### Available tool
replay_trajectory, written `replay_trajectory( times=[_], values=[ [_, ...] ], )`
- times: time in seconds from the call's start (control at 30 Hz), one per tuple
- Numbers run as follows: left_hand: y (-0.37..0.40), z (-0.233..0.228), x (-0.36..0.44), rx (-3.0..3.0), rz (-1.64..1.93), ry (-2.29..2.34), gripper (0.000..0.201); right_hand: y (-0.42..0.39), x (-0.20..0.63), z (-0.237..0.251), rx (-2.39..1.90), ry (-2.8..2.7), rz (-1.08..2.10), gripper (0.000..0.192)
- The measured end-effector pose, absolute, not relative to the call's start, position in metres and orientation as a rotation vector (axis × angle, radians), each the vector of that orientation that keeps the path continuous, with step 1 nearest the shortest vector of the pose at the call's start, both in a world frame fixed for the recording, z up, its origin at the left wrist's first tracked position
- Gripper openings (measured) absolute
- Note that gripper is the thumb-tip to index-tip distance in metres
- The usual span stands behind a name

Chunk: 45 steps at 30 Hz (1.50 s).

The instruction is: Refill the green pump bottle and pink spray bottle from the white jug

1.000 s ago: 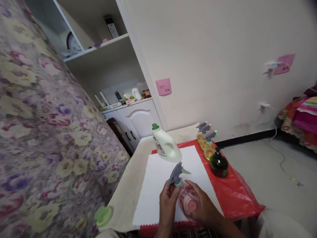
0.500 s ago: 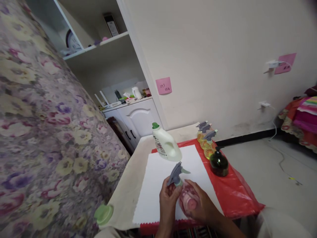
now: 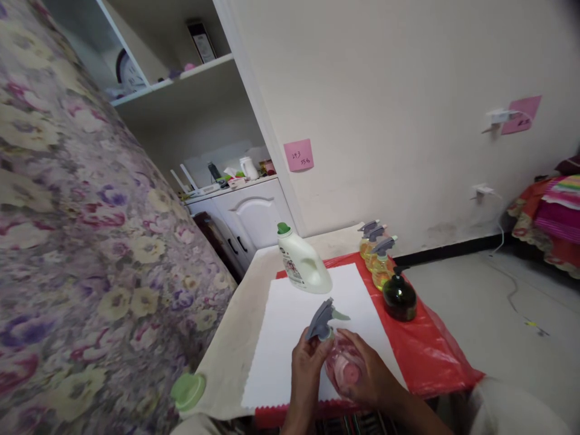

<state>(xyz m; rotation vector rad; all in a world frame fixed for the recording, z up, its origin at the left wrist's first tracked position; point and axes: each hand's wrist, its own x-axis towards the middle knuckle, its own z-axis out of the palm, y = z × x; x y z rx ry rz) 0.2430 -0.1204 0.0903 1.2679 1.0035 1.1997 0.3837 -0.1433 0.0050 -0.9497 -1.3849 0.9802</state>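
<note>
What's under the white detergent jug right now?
The white detergent jug stands on the far edge of the white sheet, which lies over a red plastic cover. Whatever is below that cover is hidden.

White jug (image 3: 302,266), dark pump bottle (image 3: 399,296), yellow spray bottles (image 3: 379,263).

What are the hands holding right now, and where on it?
Both hold one pink spray bottle: the right hand wraps its body, and the left hand grips its neck just under the grey trigger head.
</note>
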Motion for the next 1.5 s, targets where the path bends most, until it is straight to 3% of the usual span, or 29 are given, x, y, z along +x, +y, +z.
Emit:
replay_trajectory(
  times=[0.33, 0.7, 1.0, 1.17, 1.5],
  values=[
    [-0.123, 0.088, 0.246, 1.351, 1.138, 0.993, 0.041, -0.144, 0.380, 0.008, -0.882, -1.360, 0.976, 0.084],
    [-0.121, 0.096, 0.240, 1.460, 1.050, 0.888, 0.050, -0.145, 0.390, 0.012, -0.640, -1.391, 1.156, 0.094],
    [-0.120, 0.094, 0.239, 1.451, 1.001, 0.877, 0.046, -0.146, 0.392, 0.014, -0.672, -1.420, 1.166, 0.095],
    [-0.124, 0.088, 0.242, 1.450, 0.995, 0.941, 0.038, -0.146, 0.384, 0.021, -0.728, -1.392, 1.110, 0.085],
    [-0.116, 0.075, 0.248, 1.505, 1.022, 1.151, 0.042, -0.140, 0.383, 0.018, -0.808, -1.361, 1.027, 0.076]
  ],
)
